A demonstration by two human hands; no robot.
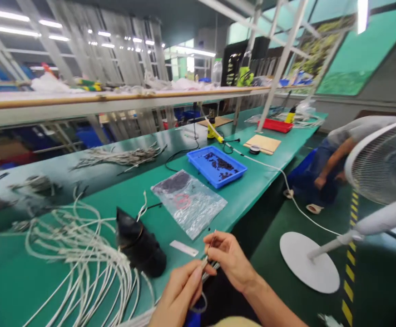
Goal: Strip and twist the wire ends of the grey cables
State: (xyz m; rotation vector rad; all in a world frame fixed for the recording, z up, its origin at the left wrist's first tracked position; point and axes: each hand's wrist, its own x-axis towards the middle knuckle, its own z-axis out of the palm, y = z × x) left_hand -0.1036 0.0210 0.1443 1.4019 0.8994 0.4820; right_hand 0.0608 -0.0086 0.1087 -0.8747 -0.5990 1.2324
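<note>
The fingers of the left hand [177, 288] are closed around a thin white cable [204, 263], thumb on top, at the bottom centre of the frame. The fingers of the right hand [231, 262], just beside and further right, are pinched together at the cable's end. The cable is slender, pale and smooth where it shows; a thin reddish strand seems to stand up between the right fingertips, but it is too small to make out well. The held length slants from the left fingers up and to the right, its end pointing toward the upper right of the frame; below the hands a loop of cable curves down.

Near the hands, a small white strip [184, 248] lies flat on the green bench [170, 213]. To its left stands a tilted black bundle [140, 245], and beyond it a loose heap of white cables [82, 245] fills the lower left. Above the strip lies a clear plastic bag [191, 204], then a blue tray [217, 166] holding small dark pieces. Further up are a wooden board [262, 144] and a red tray [275, 125].

A long shelf [123, 97] crosses the upper part of the frame. At right, a white fan [382, 163] stands on the dark green floor, with a bent-over person [337, 145] behind it.
</note>
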